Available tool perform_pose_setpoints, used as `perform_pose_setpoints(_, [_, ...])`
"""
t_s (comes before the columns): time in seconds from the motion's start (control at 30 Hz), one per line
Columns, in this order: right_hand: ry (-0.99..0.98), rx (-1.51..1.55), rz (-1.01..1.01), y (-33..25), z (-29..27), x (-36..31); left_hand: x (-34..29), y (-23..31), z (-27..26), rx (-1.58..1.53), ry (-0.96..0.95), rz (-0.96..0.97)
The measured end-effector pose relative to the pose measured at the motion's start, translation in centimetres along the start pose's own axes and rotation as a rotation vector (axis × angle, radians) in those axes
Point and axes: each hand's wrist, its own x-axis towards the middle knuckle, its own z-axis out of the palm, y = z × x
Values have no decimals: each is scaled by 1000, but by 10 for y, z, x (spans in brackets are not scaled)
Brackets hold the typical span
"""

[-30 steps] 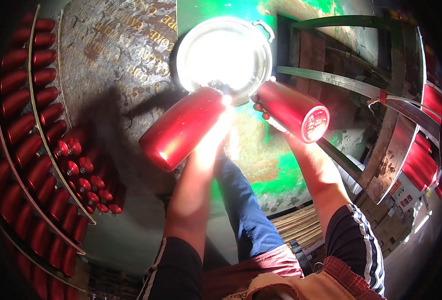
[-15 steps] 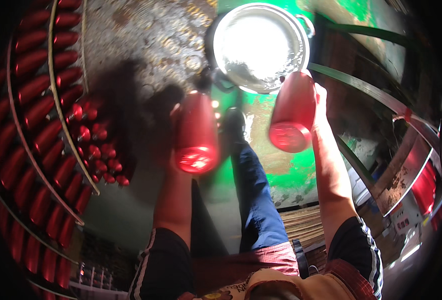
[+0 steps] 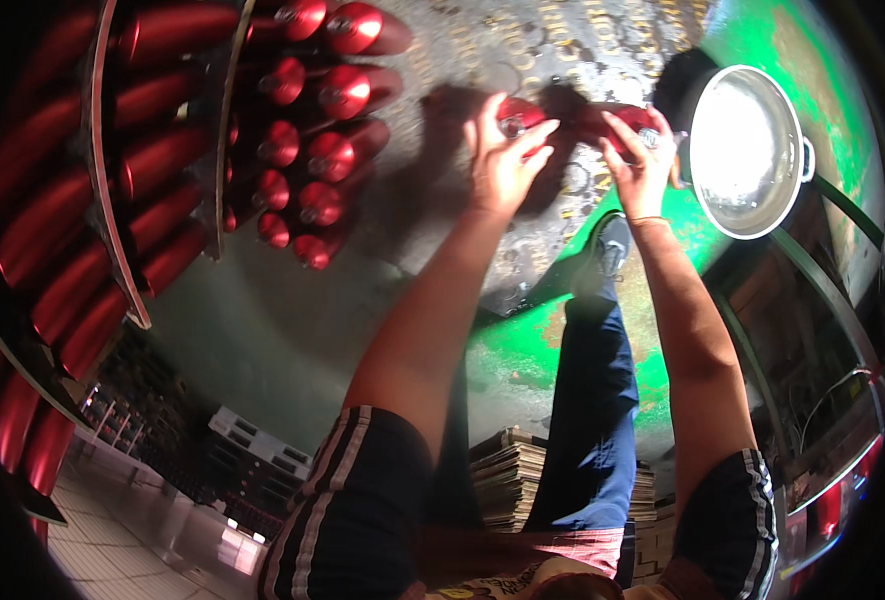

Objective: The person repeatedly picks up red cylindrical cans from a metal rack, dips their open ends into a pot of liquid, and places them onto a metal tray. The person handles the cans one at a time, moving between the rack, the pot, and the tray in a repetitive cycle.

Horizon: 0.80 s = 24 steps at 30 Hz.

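Note:
Far ahead on the worn grey surface, my left hand (image 3: 503, 170) curls its fingers and thumb around the top of a red metal bottle (image 3: 514, 116). Just right of it, my right hand (image 3: 641, 172) grips the top of a second red bottle (image 3: 618, 117); its small silvery neck shows beside the fingers. Both bottles appear upright, seen from above, with their lower parts mostly hidden. A round pale metal pot (image 3: 746, 150), bright inside with glare, stands right of my right hand. Left of my left hand, several red bottles (image 3: 331, 157) stand in two rows.
Curved racks (image 3: 225, 130) at the left carry many red bottles (image 3: 163, 150) lying on their sides. The grey surface (image 3: 533, 40) meets a green-painted one (image 3: 793, 40). At the right runs a metal frame (image 3: 813, 265). A stack of flat sheets (image 3: 508, 475) lies beside my leg.
Both bottles, tilted with their bases toward me near the pot, now stand on the grey surface. My hands have moved to their tops. The view has turned left, showing more standing bottles.

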Motion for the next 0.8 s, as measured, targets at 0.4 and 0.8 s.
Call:
perform_pose_setpoints(0.4, [-258, 720, 130, -186, 21, -31, -154, -85, -220, 301, 251, -597])
perform_pose_setpoints(0.8, [-586, 170, -533, -292, 236, -84, -196, -197, -208, 224, 354, -272])
